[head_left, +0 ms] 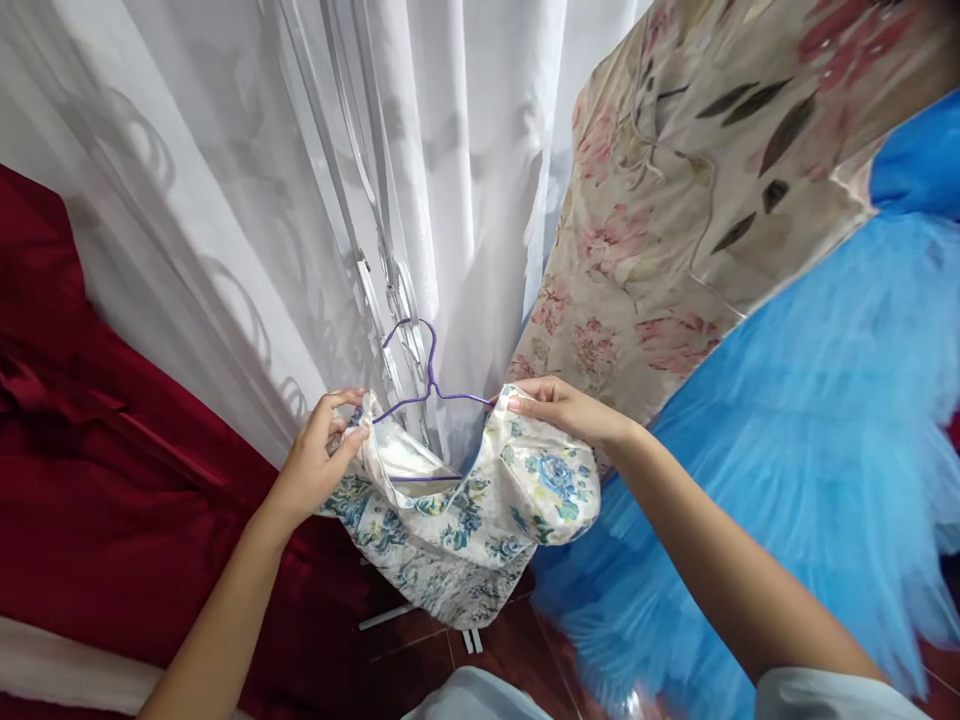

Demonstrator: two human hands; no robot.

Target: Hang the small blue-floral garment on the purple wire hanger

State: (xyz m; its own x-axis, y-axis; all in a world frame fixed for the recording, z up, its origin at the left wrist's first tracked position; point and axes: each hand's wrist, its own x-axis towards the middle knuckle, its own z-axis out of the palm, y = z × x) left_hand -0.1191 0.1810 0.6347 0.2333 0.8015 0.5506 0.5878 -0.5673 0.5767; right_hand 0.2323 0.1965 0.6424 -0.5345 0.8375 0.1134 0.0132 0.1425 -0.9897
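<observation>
A white dress with blue and green flowers hangs on a purple hanger in the middle of the head view. My left hand pinches the dress's shoulder on the left side. On the other side, my right hand grips the opposite shoulder above the puffed sleeve, thumb on top. The hanger's hook points up and its lower bar shows through the open neckline. The ends of its arms are hidden under the cloth.
White curtains hang behind, with a white metal stand before them. Dark red cloth lies left. At right hang a beige floral garment and a blue tulle skirt. Red tiles cover the floor.
</observation>
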